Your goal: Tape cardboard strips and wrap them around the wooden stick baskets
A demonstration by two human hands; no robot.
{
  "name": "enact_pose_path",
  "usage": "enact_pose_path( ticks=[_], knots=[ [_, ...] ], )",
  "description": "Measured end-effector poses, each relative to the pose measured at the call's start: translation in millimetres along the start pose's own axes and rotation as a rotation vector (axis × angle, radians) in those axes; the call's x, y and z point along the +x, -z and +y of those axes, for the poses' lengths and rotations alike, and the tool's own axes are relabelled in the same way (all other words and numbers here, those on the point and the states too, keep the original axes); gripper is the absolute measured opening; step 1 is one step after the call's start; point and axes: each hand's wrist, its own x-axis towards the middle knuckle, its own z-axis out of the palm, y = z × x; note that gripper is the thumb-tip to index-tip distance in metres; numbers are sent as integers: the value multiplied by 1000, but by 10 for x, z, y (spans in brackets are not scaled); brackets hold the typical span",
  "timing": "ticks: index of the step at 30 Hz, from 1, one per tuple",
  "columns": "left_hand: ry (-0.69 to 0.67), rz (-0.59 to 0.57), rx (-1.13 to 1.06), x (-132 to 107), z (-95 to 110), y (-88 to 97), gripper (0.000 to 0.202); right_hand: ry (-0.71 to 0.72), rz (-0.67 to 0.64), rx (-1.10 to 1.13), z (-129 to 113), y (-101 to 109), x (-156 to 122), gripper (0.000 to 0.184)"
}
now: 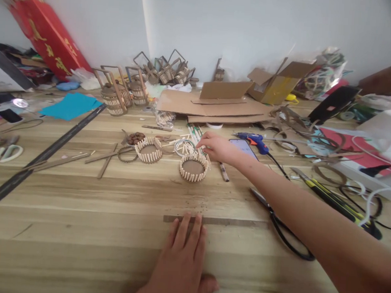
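My left hand (183, 255) lies palm down with its fingers stretched out. Its fingertips press on a thin brown strip (231, 222) that runs across the table. Farther off, my right hand (217, 147) reaches over loose wooden sticks (183, 146), its fingers bent together; whatever is between the fingertips is hidden. Just in front of that hand stands a small round basket (193, 178) with a brown base and a ring of upright sticks. A similar stick ring (148, 156) is to its left, beside a brown hoop (127, 156).
Black-handled scissors (289, 232) lie under my right forearm. A blue glue gun (253, 140), a phone (243, 148) and a yellow-black cutter (337, 202) are to the right. Cardboard sheets (178, 104) and several little handled buckets (114, 100) stand behind. White-handled scissors (11, 153) rest at left.
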Motion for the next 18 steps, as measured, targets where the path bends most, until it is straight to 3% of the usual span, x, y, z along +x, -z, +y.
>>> enact_pose_path(
  ticks=[5, 8, 11, 13, 18],
  knots=[
    [-14, -38, -32, 8, -17, -15, 74, 106, -52, -42, 143, -241, 251, 18],
    [-16, -20, -18, 31, -25, -30, 77, 144, -18, -69, 172, -250, 292, 19],
    [-35, -26, -25, 37, -55, -39, 76, 140, 91, -101, 179, -86, 251, 9],
    [-54, -16, -52, 14, -90, -35, 74, 121, 190, -121, 142, 101, 136, 13],
    [9, 153, -194, -122, -174, 73, 53, 170, 342, -116, -268, 465, -559, 18]
  ],
)
